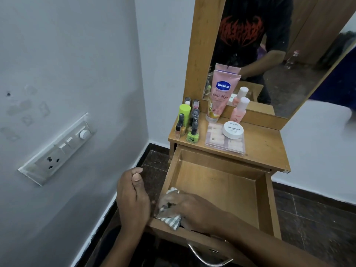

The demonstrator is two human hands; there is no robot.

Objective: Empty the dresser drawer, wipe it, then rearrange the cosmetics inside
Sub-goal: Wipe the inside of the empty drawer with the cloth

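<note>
The wooden dresser drawer (265,201) stands pulled out, its floor bare. My right hand (185,209) grips a grey-and-white checked cloth (170,220) in the drawer's near left corner; the hand is blurred. My left hand (133,197) hovers left of the drawer with fingers loosely curled, holding nothing. On the dresser top (265,145) stand a pink Vaseline tube (221,95), a pink bottle (239,110), several nail polish bottles (189,124), a clear case (221,143) and a white nail polish remover jar (233,130) on the case.
A mirror (289,54) rises behind the dresser top and reflects a person in a black shirt. A switch and socket panel (57,149) is on the left wall. The drawer's metal handle (204,257) shows at the bottom. The floor is dark tile (317,218).
</note>
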